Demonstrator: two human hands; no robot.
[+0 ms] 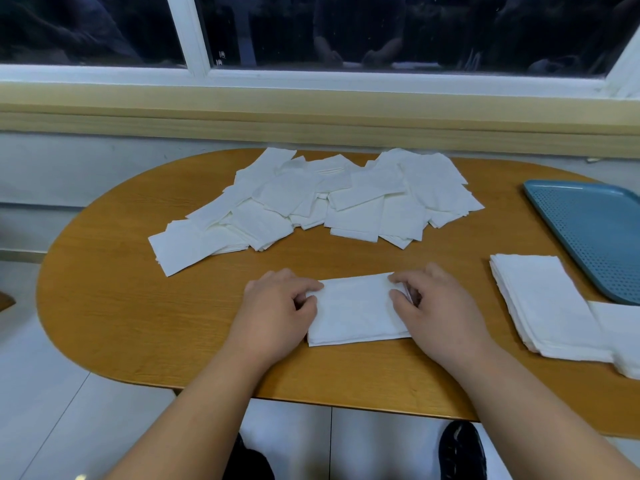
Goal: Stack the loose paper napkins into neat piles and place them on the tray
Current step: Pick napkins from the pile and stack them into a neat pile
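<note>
1. One small napkin stack (358, 311) lies flat on table (138, 306) nr front edge, btwn both hands.
2. Left hand (277, 306): fingers curled, pinching stack's left edge.
3. Right hand (436, 306): fingers curled, pinching its right edge.
4. Loose napkins (311, 199) heaped behind, well apart from hands.
5. Squared pile (543, 306) at right, just beside blue tray (595, 233).

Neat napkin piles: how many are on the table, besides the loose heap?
3: middle pile between left hand and right hand; second pile beside the tray; third pile at the right frame edge, partly cut off.
</note>
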